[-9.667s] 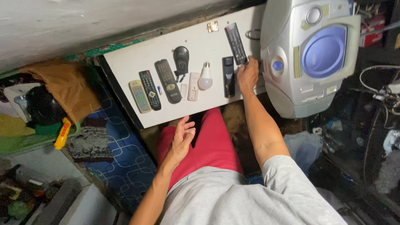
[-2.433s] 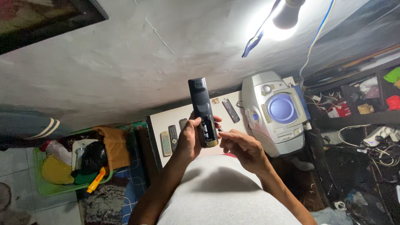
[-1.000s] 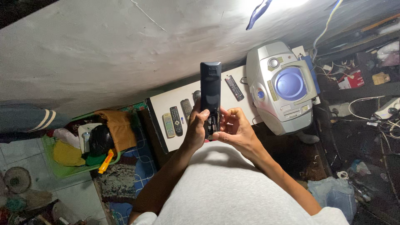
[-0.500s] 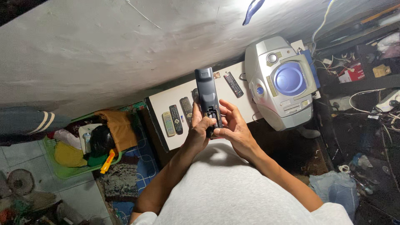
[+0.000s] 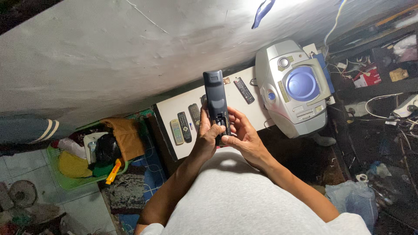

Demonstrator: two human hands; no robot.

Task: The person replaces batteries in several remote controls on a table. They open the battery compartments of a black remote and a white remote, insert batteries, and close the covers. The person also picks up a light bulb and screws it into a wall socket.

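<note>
Frame centre: left hand (image 5: pixel 205 138) grips the upright dark remote control (image 5: pixel 216 102); right hand (image 5: pixel 241 138) curls fingers against its lower end, above the white desk (image 5: pixel 174 111).

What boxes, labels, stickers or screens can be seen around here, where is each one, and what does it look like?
Red carton: upper right on the cluttered shelf, small, red with a white patch.
Tan box: further right on that shelf, small and squarish.
Yellowish labels: strips on the silver stereo right of the white board.
Round blue window: on the stereo's front, no lit screen.
Dark remote: held up in both hands; no label visible.
</note>
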